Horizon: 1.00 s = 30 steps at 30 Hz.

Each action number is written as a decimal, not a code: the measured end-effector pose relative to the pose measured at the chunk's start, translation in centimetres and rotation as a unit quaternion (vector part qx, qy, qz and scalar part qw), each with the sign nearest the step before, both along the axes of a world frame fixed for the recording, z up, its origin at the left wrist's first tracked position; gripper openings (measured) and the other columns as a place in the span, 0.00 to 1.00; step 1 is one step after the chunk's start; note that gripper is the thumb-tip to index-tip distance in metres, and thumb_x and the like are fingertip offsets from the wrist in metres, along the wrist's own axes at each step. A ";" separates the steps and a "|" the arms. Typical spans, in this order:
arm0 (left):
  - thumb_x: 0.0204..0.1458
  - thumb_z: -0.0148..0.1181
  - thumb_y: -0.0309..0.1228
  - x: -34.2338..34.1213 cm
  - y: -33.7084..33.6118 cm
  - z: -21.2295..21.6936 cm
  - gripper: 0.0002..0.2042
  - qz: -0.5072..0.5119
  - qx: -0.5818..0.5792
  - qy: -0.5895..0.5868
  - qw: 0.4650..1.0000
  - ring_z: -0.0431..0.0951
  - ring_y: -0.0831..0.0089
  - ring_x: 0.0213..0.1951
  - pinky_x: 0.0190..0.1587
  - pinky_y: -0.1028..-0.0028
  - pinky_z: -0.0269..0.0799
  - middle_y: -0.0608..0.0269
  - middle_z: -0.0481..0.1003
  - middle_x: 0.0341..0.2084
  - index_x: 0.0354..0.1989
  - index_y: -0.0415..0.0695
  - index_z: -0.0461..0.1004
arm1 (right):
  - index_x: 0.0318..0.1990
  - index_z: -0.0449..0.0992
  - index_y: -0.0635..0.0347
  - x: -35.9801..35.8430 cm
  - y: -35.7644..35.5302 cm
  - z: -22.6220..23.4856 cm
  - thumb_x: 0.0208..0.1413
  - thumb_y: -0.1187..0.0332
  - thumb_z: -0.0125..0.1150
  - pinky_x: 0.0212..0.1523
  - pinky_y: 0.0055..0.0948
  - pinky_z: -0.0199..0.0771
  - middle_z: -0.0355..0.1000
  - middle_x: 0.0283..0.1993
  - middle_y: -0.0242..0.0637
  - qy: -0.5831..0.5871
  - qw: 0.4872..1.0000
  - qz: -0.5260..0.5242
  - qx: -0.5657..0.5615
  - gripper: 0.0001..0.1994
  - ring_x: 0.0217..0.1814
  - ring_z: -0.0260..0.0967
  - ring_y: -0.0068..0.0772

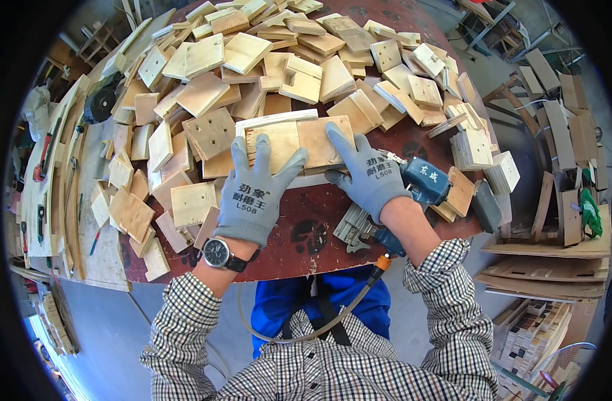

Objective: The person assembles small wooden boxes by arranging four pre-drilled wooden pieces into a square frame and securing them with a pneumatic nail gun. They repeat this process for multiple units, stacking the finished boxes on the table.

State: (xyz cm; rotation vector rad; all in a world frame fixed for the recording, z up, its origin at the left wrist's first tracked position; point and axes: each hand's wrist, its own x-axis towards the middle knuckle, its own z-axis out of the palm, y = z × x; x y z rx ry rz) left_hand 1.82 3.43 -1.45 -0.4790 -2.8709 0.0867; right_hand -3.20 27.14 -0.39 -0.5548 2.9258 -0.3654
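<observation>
A light wooden piece with pale strips along its edges and two plywood panels [282, 137] lies in front of me on the dark red tabletop. My left hand [258, 194], in a grey glove, rests on its left part with fingers spread and thumb pointing right. My right hand [369, 175], gloved too, grips its right end, fingers over the top and thumb at the near edge. Right beside that hand, partly under its wrist, lies a blue air nailer [425, 182] with a silver magazine [354, 228]. A hose [319, 329] with an orange connector [383, 262] runs from it across my lap.
A large heap of plywood blocks [206, 57] covers the far and left tabletop [279, 250]. Stacked blocks [473, 148] stand at the right. On the left board lie a red-handled tool [42, 157] and a black round tool [100, 103]. Cardboard sheets [546, 284] are stacked right.
</observation>
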 end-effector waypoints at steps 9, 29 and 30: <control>0.57 0.59 0.22 0.0 0.2 -0.3 0.38 -0.001 0.000 0.030 1.000 0.67 0.31 0.66 0.52 0.54 0.84 0.45 0.66 0.67 0.73 0.80 0.68 | 0.81 0.52 0.34 0.0 0.1 -1.4 0.67 0.56 0.63 0.58 0.54 0.80 0.66 0.66 0.55 0.015 1.000 -0.008 -0.020 0.37 0.60 0.77 0.60; 0.62 0.59 0.29 -0.1 0.3 -0.7 0.28 -0.026 -0.022 0.056 0.998 0.63 0.30 0.69 0.65 0.48 0.74 0.42 0.66 0.69 0.73 0.59 0.70 | 0.68 0.72 0.42 -6.0 6.2 -2.2 0.64 0.65 0.60 0.63 0.49 0.73 0.71 0.65 0.48 0.334 0.940 -0.044 0.057 0.23 0.67 0.72 0.50; 0.63 0.59 0.29 -0.2 0.6 -0.6 0.28 -0.027 -0.023 0.057 0.998 0.63 0.31 0.69 0.66 0.47 0.73 0.42 0.66 0.69 0.73 0.58 0.69 | 0.66 0.74 0.39 -7.4 5.9 -2.9 0.67 0.64 0.58 0.64 0.49 0.72 0.71 0.64 0.45 0.291 0.953 -0.064 0.050 0.20 0.68 0.71 0.48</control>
